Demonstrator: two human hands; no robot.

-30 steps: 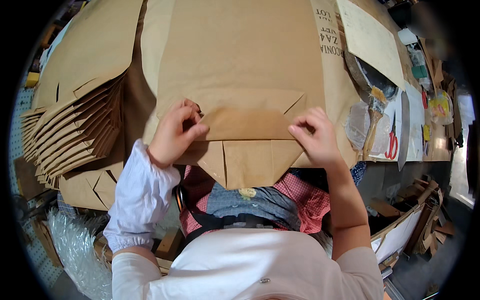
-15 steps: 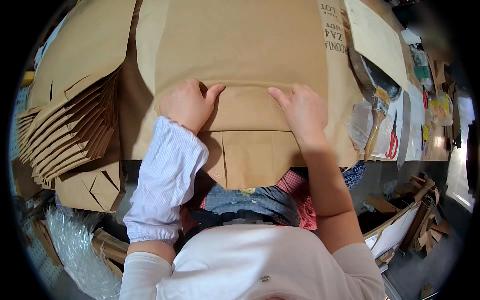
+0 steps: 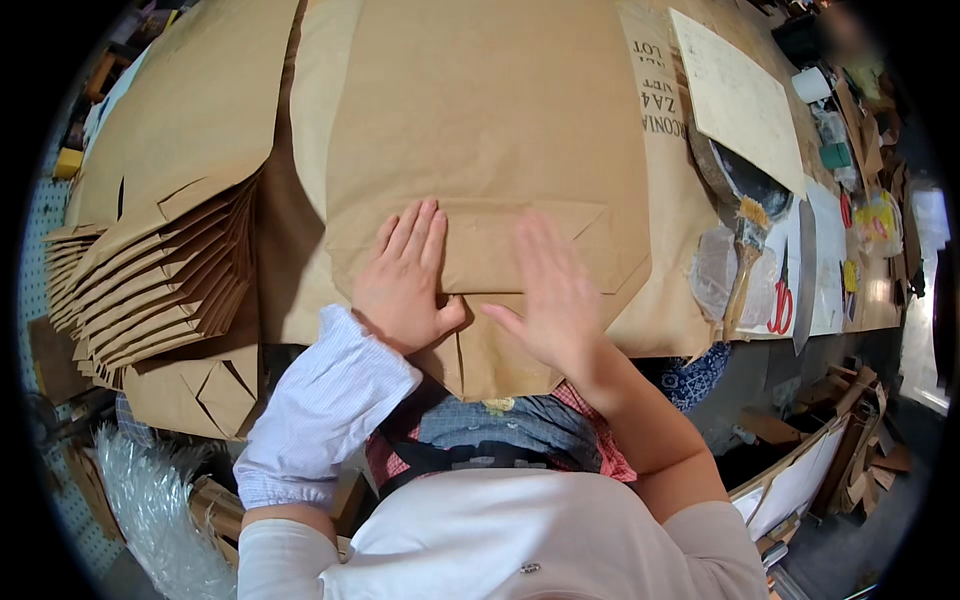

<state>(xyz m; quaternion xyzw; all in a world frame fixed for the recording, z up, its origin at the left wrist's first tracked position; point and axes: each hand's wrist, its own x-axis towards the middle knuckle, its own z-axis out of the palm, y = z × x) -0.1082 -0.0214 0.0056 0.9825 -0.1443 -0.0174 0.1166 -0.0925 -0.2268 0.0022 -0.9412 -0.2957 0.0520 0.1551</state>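
Observation:
A large brown paper bag (image 3: 490, 110) lies flat in front of me, its near end folded over and hanging past the table's front edge. My left hand (image 3: 405, 285) rests flat on the left part of the folded end, fingers stretched away from me and thumb out to the side. On the right part of the fold lies my right hand (image 3: 555, 300), palm down; its fingers are outstretched and slightly smeared by motion. Neither hand holds anything. The crease of the fold runs across between both hands.
To the left, a fanned stack of folded paper bags (image 3: 170, 290) overhangs the edge. At right lie a pale board (image 3: 740, 95) over a dark basin, a brush (image 3: 748, 250), red-handled scissors (image 3: 781, 305) and a long blade (image 3: 806, 270). Below left hang clear plastic strips (image 3: 150, 500).
Both hands have gone from gripping the folded edge with bent fingers to lying flat on it. They have shifted toward each other, and the fold now lies pressed down.

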